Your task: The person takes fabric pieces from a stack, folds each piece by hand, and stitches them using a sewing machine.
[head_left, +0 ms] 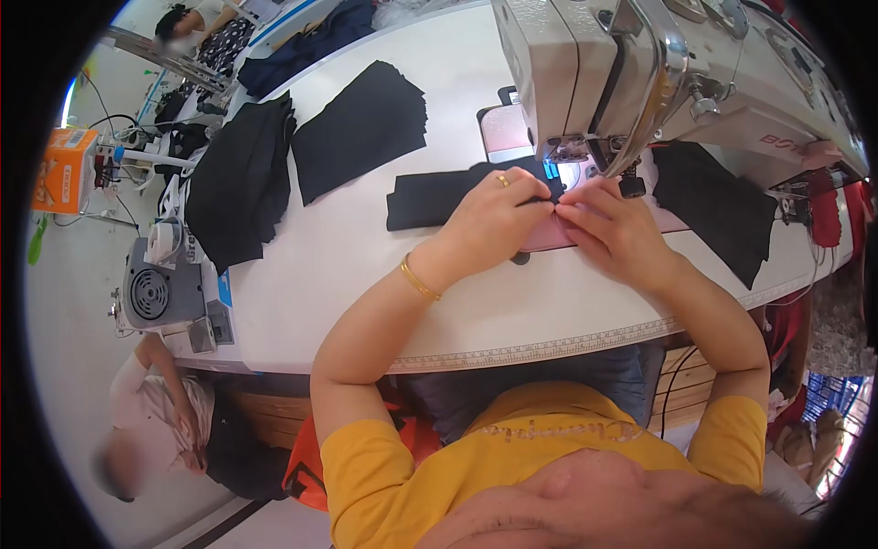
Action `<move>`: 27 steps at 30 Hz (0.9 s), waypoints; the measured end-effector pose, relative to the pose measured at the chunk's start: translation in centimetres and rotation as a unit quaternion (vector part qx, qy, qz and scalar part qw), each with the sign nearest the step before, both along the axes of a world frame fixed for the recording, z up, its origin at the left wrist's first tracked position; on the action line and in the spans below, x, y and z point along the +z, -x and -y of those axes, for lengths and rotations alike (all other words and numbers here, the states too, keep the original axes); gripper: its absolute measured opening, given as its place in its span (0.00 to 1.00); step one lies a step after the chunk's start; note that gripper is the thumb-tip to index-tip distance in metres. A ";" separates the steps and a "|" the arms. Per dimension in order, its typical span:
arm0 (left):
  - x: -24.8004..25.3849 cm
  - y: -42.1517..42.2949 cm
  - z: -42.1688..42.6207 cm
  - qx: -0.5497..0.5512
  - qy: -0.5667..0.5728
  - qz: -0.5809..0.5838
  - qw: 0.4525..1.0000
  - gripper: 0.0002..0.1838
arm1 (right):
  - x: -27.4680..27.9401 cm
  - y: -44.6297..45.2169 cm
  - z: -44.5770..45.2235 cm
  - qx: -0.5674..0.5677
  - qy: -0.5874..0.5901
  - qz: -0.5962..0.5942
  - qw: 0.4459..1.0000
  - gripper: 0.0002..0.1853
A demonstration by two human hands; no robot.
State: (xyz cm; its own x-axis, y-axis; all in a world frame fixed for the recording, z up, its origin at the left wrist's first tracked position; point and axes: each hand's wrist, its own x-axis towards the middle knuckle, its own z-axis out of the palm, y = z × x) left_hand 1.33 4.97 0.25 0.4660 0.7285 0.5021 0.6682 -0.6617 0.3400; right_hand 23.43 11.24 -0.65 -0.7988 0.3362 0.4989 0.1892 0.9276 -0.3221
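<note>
Both my hands are close together at the needle area of a sewing machine. My left hand has its fingers closed on the edge of a black fabric piece, which stretches out to the left over the white table. Opposite it, my right hand pinches the same edge between thumb and fingertips, just in front of the lit presser foot. The fabric between the fingertips is mostly hidden. Behind and right of my right hand, another black fabric piece hangs toward the table's front edge.
On the white table lie a stack of black fabric pieces and a separate black piece. A measuring tape runs along the front edge. A seated person is at lower left, another person at upper left.
</note>
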 end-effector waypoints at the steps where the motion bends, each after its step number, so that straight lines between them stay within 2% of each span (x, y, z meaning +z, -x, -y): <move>1: -0.2 0.1 -0.3 0.001 0.000 0.000 1.000 0.11 | 0.1 0.1 0.0 0.001 0.000 0.000 1.000 0.17; 6: -1.2 0.9 -2.1 0.046 -0.025 0.023 0.998 0.12 | 0.1 0.5 -0.2 -0.033 0.002 -0.008 0.999 0.20; 12: -1.1 1.1 -2.2 0.072 -0.023 0.042 0.996 0.11 | 0.5 0.1 -0.1 -0.026 0.005 -0.004 1.000 0.18; 15: -0.8 1.1 -2.5 0.096 0.019 0.049 0.994 0.10 | 0.5 0.1 -0.4 -0.014 0.013 -0.004 1.000 0.17; 17: -0.5 0.9 -3.0 0.159 0.041 0.030 0.986 0.05 | 0.4 0.1 -0.7 -0.012 0.027 -0.007 1.000 0.17; 20: 0.3 1.6 -5.6 0.125 0.101 0.013 0.987 0.06 | -0.2 0.0 -0.9 -0.004 0.045 -0.011 0.999 0.16; 23: -0.3 2.7 -7.6 0.129 0.125 -0.014 0.984 0.08 | 0.1 -0.1 -1.3 0.013 0.036 -0.034 0.999 0.16; 25: 1.7 3.3 -5.7 0.109 0.108 -0.002 0.988 0.09 | 0.2 -0.4 -1.1 0.024 0.036 -0.047 0.998 0.17; 27: 6.2 2.9 -2.2 0.158 0.288 -0.022 0.944 0.08 | 0.5 -0.8 -0.3 0.009 0.096 -0.022 0.995 0.24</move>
